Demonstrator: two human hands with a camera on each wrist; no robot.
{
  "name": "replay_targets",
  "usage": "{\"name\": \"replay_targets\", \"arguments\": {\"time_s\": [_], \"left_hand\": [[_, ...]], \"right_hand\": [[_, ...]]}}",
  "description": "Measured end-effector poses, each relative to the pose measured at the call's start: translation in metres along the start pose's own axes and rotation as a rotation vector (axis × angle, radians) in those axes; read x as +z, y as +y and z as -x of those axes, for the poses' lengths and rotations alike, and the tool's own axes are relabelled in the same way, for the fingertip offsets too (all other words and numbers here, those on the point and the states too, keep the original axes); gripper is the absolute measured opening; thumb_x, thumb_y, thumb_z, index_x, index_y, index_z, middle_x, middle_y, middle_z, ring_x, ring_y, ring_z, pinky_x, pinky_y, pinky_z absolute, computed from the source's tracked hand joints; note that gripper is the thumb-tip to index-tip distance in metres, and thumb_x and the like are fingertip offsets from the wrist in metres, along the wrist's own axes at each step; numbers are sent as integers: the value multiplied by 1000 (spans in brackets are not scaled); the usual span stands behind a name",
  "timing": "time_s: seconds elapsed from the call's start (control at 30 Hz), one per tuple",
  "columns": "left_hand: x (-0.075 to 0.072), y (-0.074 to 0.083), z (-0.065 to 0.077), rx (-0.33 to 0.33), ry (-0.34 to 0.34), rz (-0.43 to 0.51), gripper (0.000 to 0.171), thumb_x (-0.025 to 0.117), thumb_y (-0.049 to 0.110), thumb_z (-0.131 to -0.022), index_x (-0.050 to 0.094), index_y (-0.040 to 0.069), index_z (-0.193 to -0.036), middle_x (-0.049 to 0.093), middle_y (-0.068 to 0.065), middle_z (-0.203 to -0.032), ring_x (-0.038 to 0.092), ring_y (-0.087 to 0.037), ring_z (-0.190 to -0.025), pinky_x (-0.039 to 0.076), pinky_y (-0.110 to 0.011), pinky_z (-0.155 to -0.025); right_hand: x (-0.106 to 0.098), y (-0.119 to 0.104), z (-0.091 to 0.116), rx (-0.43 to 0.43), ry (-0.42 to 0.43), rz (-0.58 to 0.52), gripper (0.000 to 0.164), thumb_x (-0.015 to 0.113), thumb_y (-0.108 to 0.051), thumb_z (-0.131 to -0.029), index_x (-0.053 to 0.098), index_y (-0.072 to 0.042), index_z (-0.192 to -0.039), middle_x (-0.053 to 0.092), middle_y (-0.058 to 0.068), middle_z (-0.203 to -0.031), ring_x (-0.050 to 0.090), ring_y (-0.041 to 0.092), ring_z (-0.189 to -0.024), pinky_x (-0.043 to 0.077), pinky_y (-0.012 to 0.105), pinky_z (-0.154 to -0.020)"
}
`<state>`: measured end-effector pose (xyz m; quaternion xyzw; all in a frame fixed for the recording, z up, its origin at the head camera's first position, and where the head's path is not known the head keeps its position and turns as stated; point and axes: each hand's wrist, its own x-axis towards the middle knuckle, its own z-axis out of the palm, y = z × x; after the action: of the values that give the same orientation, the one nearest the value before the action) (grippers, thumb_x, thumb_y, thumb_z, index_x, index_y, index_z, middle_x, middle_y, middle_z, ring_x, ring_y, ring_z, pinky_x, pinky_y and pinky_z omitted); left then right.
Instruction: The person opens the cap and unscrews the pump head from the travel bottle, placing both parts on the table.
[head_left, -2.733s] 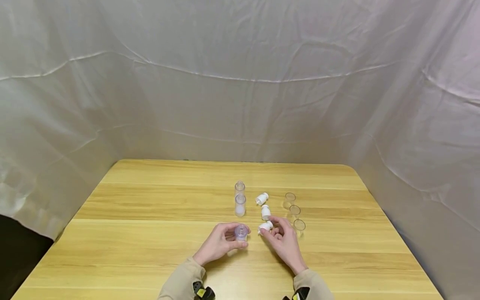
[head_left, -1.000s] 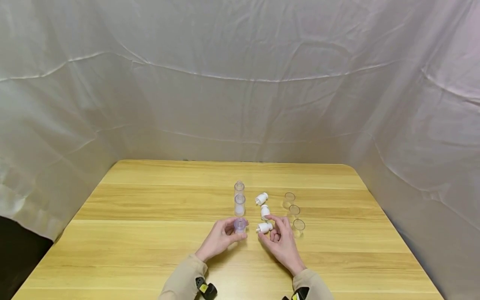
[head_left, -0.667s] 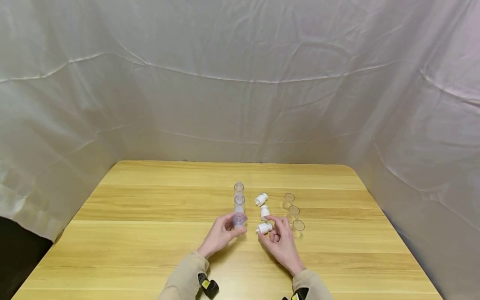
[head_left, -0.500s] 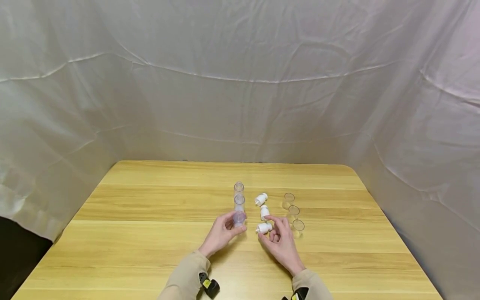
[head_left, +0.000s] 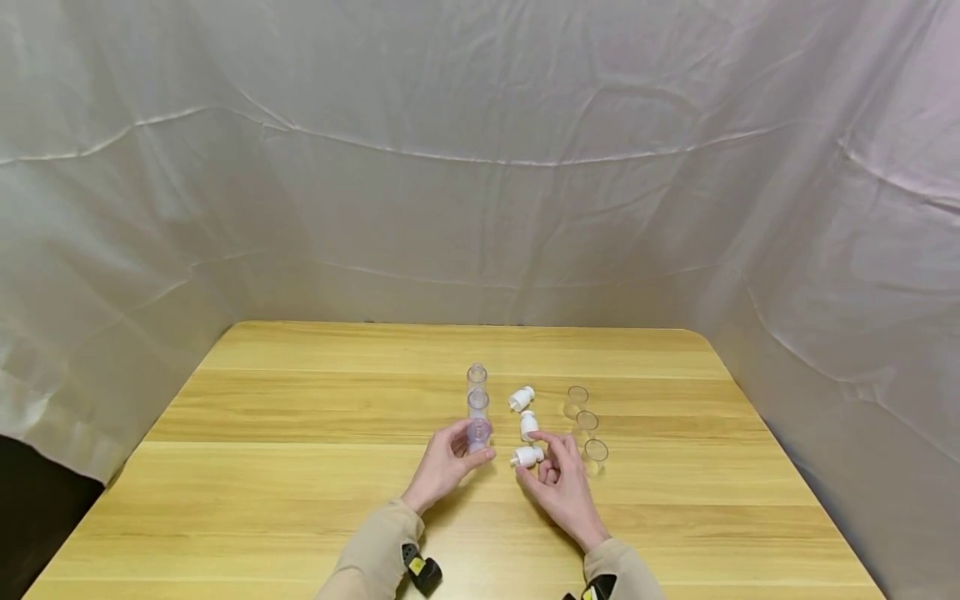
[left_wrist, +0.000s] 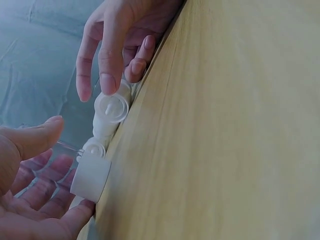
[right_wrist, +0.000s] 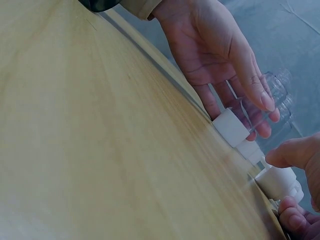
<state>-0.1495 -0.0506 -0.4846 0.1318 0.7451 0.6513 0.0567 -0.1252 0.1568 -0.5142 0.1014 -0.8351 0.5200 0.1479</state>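
In the head view my left hand (head_left: 442,465) curls round a small clear bottle (head_left: 478,432) with a white base. The base (left_wrist: 91,177) stands on the table in the left wrist view, thumb on one side, fingers behind the clear body. Two similar bottles, a middle one (head_left: 477,403) and a far one (head_left: 477,377), line up behind it. My right hand (head_left: 564,483) rests with thumb and forefinger spread either side of the nearest white pump head (head_left: 527,457), which lies on its side. Two more pump heads, one middle (head_left: 529,425) and one far (head_left: 521,398), lie beyond.
To the right, three clear caps, near (head_left: 596,452), middle (head_left: 587,422) and far (head_left: 577,394), form a row on the wooden table (head_left: 300,483). Grey cloth (head_left: 480,217) hangs around its back and sides.
My left hand has carried the clear bottle away from me to the near end of the bottle row. My right hand has spread from the nearest pump head, which has turned slightly.
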Motion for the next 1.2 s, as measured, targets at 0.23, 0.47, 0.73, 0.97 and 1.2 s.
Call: {"name": "replay_targets", "arguments": {"time_s": [0.23, 0.47, 0.73, 0.97, 1.2], "left_hand": [[-1, 1, 0, -11, 21, 25, 52, 78, 5, -84, 58, -6, -131, 64, -29, -129, 63, -42, -122, 50, -49, -111], [-1, 0, 0, -9, 45, 20, 55, 79, 4, -83, 58, -6, -132, 64, -28, -130, 62, -42, -124, 48, -51, -113], [-5, -1, 1, -33, 59, 12, 61, 82, 8, -82, 55, -6, -135, 63, -28, -132, 59, -43, -128, 44, -51, -116], [-13, 2, 6, -31, 66, 53, 61, 82, 6, -81, 56, -4, -135, 63, -26, -134, 59, -41, -128, 42, -51, -118], [-22, 5, 10, -21, 27, 44, 60, 82, 3, -79, 57, -6, -133, 63, -28, -133, 60, -41, -126, 44, -50, -116]], "right_hand": [[0, -1, -1, 7, -6, 3, 53, 84, -4, -75, 64, -7, -125, 47, 6, -89, 47, 0, -60, 42, 12, -48], [1, 0, -3, 5, -4, 2, 54, 84, -3, -75, 64, -7, -125, 47, 6, -89, 47, 1, -60, 42, 13, -47], [0, -2, -3, 35, -14, -2, 54, 84, -4, -75, 64, -8, -125, 48, 7, -91, 47, 1, -61, 42, 13, -49], [0, -1, -3, 36, -9, -21, 54, 84, -3, -74, 65, -9, -124, 47, 7, -89, 47, 1, -61, 41, 12, -48], [-1, -1, -2, 27, 5, -67, 53, 85, -4, -76, 65, -11, -125, 48, 9, -87, 46, 1, -61, 40, 12, -48]]}}
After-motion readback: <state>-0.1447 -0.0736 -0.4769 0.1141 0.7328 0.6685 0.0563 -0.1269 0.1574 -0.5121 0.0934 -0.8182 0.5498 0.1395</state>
